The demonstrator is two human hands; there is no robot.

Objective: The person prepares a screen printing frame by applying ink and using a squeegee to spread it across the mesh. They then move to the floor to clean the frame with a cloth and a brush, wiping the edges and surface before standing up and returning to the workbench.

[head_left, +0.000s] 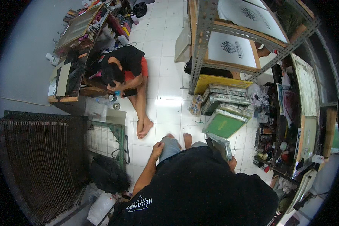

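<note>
My right hand [232, 163] grips a screen-printing frame [223, 147] by its near edge, upright against my right side. The frame has a dark edge and a grey, worn face; my shirt hides part of it. By my left knee hangs my left hand [158, 149], fingers curled in, with nothing seen in it. Just ahead of the held frame, a green-faced screen frame [224, 123] leans against a stack of similar frames [229, 98] on the floor.
A person [120, 71] sits on the tiled floor at left, head bent over a phone. A metal shelf [201, 49] bearing printed sheets stands at front right. A dark drying rack [45, 158] fills the left. A cluttered bench [303, 86] runs along the right.
</note>
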